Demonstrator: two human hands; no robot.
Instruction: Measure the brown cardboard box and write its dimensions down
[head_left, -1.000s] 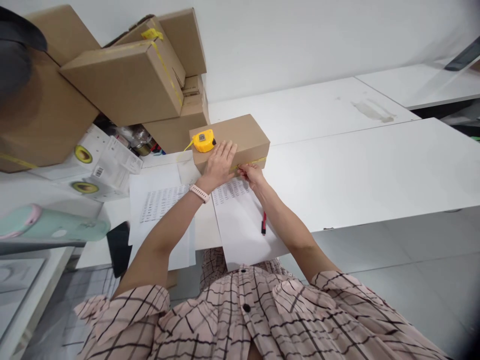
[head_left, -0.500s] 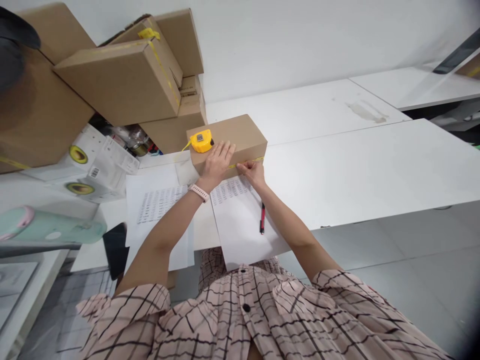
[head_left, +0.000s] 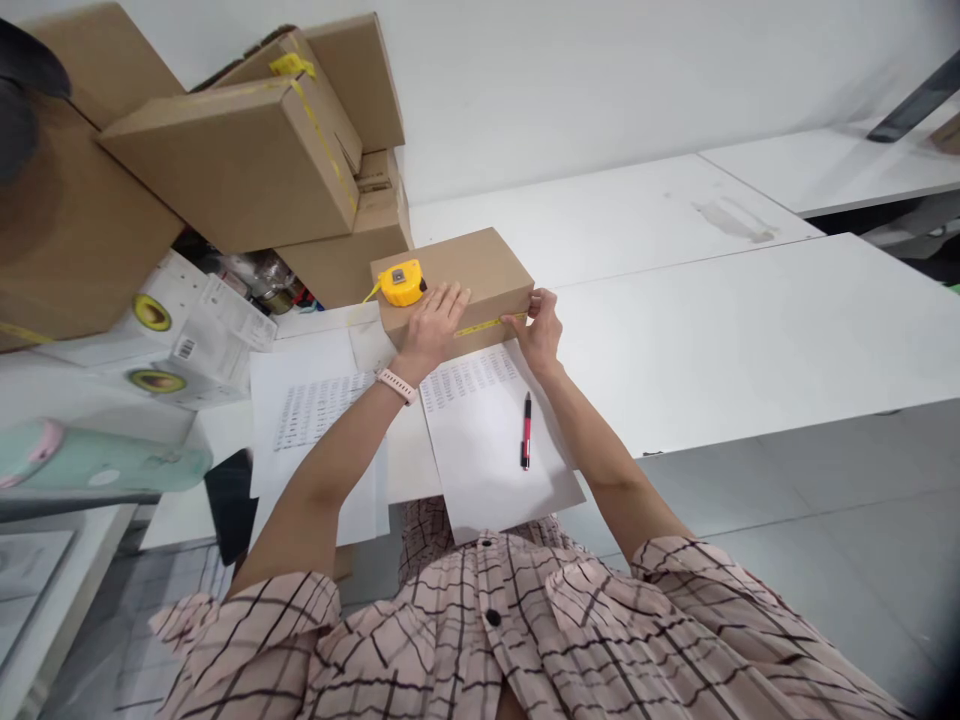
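A brown cardboard box [head_left: 465,265] lies on the white table, with a yellow tape measure [head_left: 402,283] on its top near the left end. Along the box's front face runs a yellow strip with dark marks [head_left: 478,326]. My left hand [head_left: 436,325] rests flat over the front top edge, fingers stretched on the lid, its thumb hidden. At the right front corner is my right hand [head_left: 541,333], its thumb on the end of the strip and its bent fingers round the corner. A red and black pen [head_left: 526,432] lies on a printed sheet [head_left: 487,470] below the box.
More printed paper [head_left: 319,415] lies left of my left forearm. Large cartons [head_left: 225,150] are stacked at the back left, above white boxes with avocado pictures [head_left: 180,330]. A mint bottle [head_left: 105,455] and a dark flat object [head_left: 231,500] are at the left. White tabletop [head_left: 712,330] extends right.
My right hand has slid right along the front of the box to its corner, uncovering more of the yellow strip and the pen. My left hand stays in place.
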